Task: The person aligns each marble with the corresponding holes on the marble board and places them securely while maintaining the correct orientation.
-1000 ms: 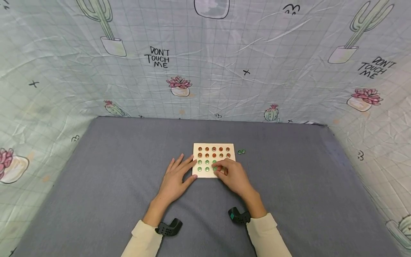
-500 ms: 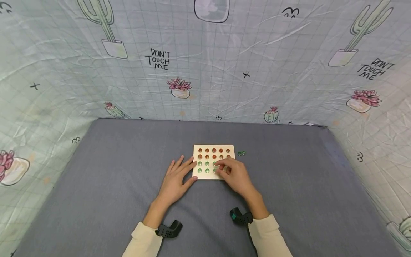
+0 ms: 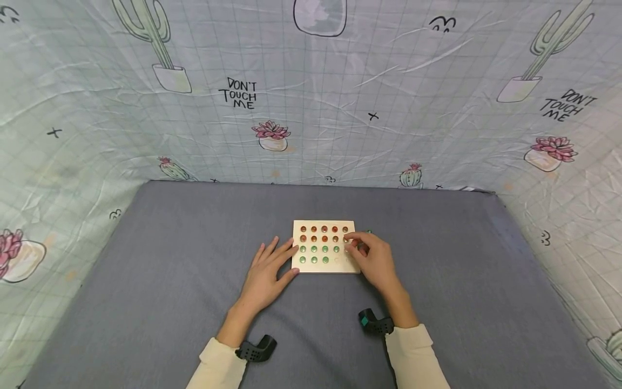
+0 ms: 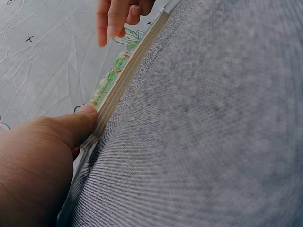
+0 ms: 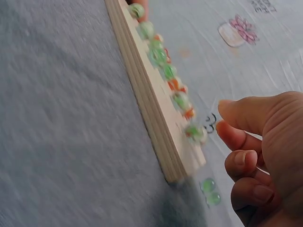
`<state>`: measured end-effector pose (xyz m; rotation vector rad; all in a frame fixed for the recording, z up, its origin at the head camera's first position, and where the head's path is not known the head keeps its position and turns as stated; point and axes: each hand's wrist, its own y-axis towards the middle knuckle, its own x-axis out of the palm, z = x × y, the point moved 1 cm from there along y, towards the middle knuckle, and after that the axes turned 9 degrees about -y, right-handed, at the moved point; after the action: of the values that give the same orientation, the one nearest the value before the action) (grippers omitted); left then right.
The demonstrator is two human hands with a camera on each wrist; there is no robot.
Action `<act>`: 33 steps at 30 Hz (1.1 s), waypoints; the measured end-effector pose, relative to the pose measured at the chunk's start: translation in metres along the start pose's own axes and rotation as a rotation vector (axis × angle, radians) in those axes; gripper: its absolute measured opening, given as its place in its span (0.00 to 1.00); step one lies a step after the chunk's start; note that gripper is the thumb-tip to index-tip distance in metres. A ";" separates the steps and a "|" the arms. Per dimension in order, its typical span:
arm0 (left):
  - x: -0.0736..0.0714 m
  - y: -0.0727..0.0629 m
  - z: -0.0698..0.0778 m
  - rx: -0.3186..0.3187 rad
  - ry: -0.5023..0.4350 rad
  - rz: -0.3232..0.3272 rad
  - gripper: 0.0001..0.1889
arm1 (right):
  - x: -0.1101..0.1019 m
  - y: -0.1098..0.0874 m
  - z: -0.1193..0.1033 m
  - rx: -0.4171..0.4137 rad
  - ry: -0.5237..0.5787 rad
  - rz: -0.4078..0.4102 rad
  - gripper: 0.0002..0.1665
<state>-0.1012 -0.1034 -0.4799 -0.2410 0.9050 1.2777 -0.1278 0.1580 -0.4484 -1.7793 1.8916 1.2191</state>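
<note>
A pale wooden board (image 3: pixel 317 267) with rows of holes lies on the table, its far rows filled with orange-red marbles (image 3: pixel 324 239) and its nearer rows with green marbles (image 3: pixel 313 249). My left hand (image 3: pixel 264 275) rests with spread fingers against the board's left edge; its thumb (image 4: pixel 80 124) presses at the near corner. Over the board's right edge hovers my right hand (image 3: pixel 376 262), fingers loosely bent, nothing visible between thumb and forefinger. Two loose green marbles (image 5: pixel 211 191) lie just past the board's right end, partly hidden by the right hand in the head view.
Grey cloth (image 3: pixel 194 232) covers the table. A printed fabric sheet (image 3: pixel 320 108) with cactus drawings hangs behind and at both sides. Each wrist wears a black camera band, such as the left band (image 3: pixel 256 348).
My right hand has moved right, from the middle of the board to its right edge, uncovering green marbles and a bare hole in the front row. The left hand stays in place.
</note>
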 end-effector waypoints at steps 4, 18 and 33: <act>0.000 0.000 0.000 0.000 -0.001 0.001 0.28 | -0.005 0.000 0.007 0.022 0.014 0.019 0.13; 0.002 -0.001 -0.001 0.002 0.008 0.005 0.27 | -0.006 -0.003 0.026 0.133 -0.024 0.035 0.18; 0.004 -0.003 -0.001 0.003 0.008 0.006 0.28 | -0.001 -0.004 0.033 0.208 -0.078 0.023 0.20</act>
<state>-0.0990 -0.1024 -0.4841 -0.2413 0.9154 1.2816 -0.1348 0.1827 -0.4696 -1.5845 1.9211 1.0407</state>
